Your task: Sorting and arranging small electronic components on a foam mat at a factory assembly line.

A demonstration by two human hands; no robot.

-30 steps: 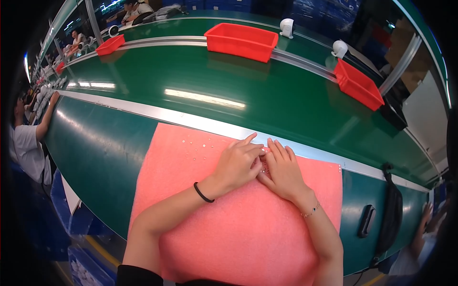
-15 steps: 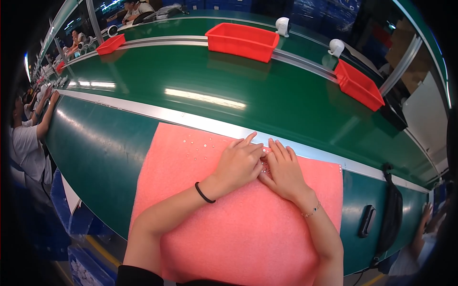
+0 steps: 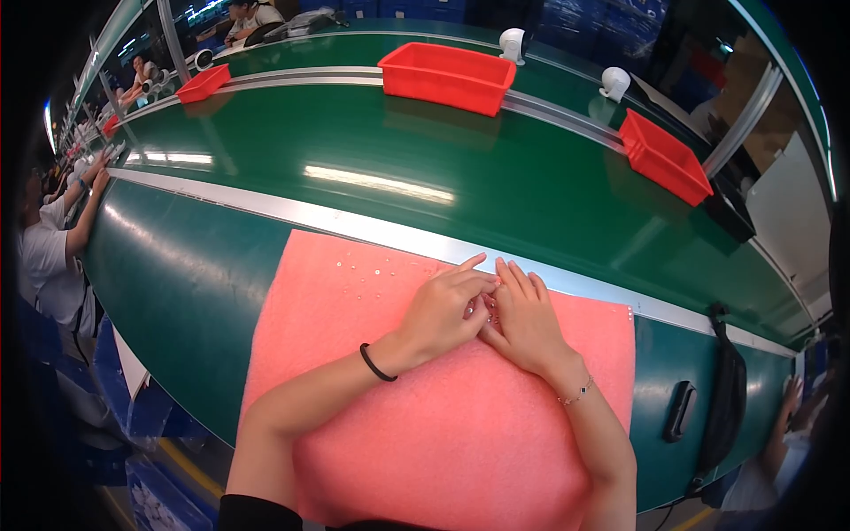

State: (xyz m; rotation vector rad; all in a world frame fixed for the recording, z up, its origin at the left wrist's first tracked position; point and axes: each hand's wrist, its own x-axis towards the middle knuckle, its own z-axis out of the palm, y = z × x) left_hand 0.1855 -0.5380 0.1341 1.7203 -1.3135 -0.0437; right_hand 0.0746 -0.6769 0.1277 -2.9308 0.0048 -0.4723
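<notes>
Head view: both hands work close together near the far edge of a pink cloth (image 3: pixel 398 434) spread over the green surface (image 3: pixel 186 265). Left hand (image 3: pixel 447 310) bent, its thumb and forefinger drawn near each other; whether a piece is pinched there, cannot tell, too small and partly covered. Right hand (image 3: pixel 524 320) lies low and flattish, fingers stretched out loose, no grasp visible, thumb lying close to the left hand.

Small pale pieces: one scatter (image 3: pixel 377 273) on the cloth left of the hands; a few more (image 3: pixel 493 306) in the gap between the hands, half hidden; a short row (image 3: pixel 630 311) at the cloth's right edge.

Risks, as judged. Pieces tiny and loose, so a brush of the left wrist or fingers could sweep the scatter out of place. Right fingertips lie at or over the metal strip (image 3: pixel 381 230) just beyond the cloth; a piece flicked that way would likely skid off onto the smooth green belt (image 3: pixel 354 133), there being little nap to stop it. The edge row looks most exposed: a tug on the cloth from the right forearm (image 3: pixel 604 442) could tip pieces off. The bracelet (image 3: pixel 577 391) on the right wrist might snag the nap and drag it. Crowded fingers hide the pieces between them, so a slipped pinch could go unnoticed.
</notes>
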